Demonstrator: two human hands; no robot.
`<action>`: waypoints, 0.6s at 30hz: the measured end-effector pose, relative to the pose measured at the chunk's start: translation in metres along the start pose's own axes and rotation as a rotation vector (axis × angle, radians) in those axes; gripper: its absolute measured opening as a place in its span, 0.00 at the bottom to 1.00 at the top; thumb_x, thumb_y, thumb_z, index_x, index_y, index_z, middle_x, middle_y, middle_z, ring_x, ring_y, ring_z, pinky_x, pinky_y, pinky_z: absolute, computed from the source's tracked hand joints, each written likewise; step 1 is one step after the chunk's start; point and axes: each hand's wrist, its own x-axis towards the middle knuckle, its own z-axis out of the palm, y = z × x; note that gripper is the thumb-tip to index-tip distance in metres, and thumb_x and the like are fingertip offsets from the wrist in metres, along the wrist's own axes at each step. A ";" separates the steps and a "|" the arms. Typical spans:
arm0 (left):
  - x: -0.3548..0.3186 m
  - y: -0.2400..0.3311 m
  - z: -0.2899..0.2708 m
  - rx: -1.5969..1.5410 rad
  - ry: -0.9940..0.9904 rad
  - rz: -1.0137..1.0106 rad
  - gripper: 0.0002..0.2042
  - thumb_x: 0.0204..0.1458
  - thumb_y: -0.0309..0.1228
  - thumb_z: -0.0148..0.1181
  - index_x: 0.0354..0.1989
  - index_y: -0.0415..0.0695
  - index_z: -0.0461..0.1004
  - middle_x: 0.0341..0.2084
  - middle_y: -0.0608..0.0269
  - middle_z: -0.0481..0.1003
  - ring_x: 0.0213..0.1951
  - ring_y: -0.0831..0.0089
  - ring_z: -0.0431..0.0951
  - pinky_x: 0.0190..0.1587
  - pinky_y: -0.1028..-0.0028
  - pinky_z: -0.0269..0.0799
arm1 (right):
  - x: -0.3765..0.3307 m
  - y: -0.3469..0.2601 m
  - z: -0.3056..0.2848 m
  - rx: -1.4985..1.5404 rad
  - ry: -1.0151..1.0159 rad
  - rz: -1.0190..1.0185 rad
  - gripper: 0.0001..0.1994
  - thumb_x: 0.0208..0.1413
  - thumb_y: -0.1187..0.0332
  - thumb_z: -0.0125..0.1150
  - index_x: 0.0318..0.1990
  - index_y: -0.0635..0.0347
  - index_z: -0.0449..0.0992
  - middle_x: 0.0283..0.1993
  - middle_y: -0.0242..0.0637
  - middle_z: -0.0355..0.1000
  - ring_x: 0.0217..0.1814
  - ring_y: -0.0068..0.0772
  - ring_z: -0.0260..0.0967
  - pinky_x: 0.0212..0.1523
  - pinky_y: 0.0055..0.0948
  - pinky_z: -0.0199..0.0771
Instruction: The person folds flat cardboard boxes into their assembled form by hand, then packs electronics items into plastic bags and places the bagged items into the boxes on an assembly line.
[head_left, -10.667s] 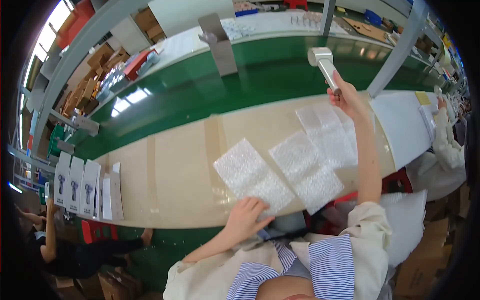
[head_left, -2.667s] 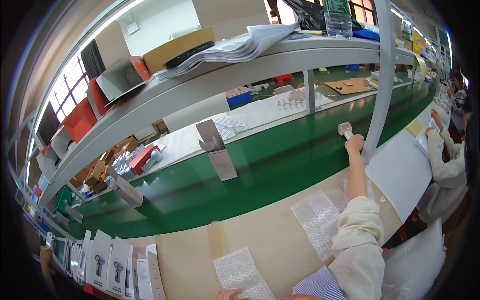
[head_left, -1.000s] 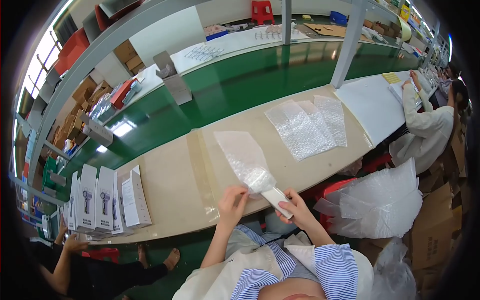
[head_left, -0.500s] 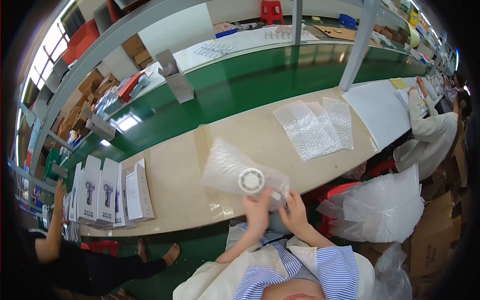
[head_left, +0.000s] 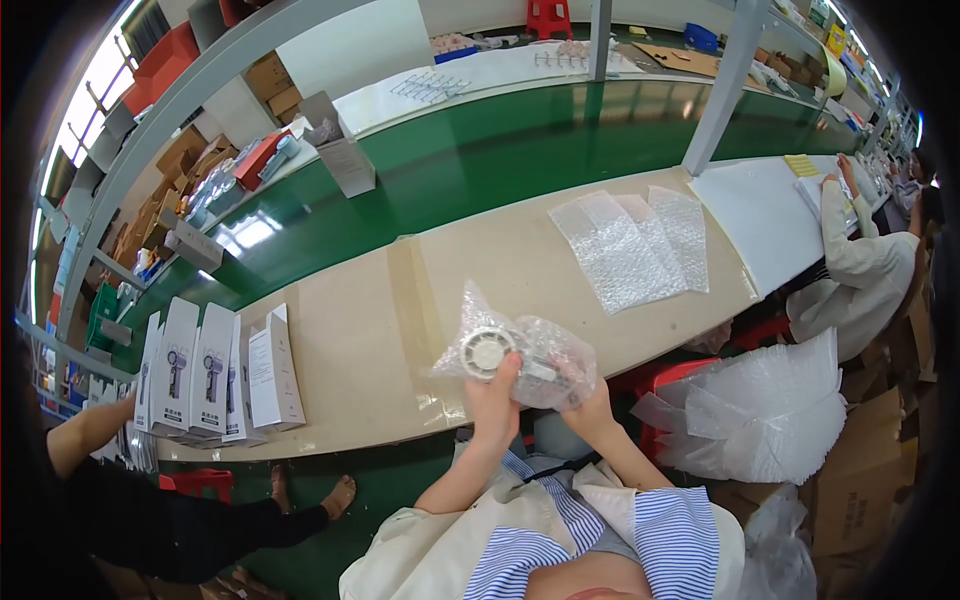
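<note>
A handheld fan (head_left: 487, 352) with a round white head lies inside a clear bubble wrap bag (head_left: 566, 350), held above the near edge of the table. My left hand (head_left: 494, 402) is closed round the fan just below its head, thumb on top. At the bag's right end, my right hand (head_left: 592, 408) grips the bubble wrap round the fan's handle; its fingertips are partly hidden behind the plastic. Loose plastic stands up past the fan's head on the left.
Several flat bubble wrap bags (head_left: 640, 250) lie at the table's right. A thick stack of them (head_left: 760, 410) rests on a red stool (head_left: 655, 385). White printed boxes (head_left: 210, 375) stand at left, beside a co-worker's arm (head_left: 95, 432). A green conveyor belt (head_left: 480, 165) runs behind.
The bag's loose left end has folded in toward the fan, and more plastic bunches over the handle. My left hand has shifted slightly left. The co-worker's arm at left has lowered toward the boxes.
</note>
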 end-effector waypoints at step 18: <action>-0.027 0.038 0.000 -0.220 -0.103 0.136 0.27 0.44 0.26 0.59 0.55 0.37 0.59 0.47 0.56 0.70 0.52 0.66 0.69 0.56 0.68 0.63 | 0.033 0.010 0.026 1.243 -0.051 0.765 0.15 0.52 0.76 0.57 0.48 0.66 0.71 0.44 0.36 0.72 0.45 0.27 0.70 0.47 0.25 0.70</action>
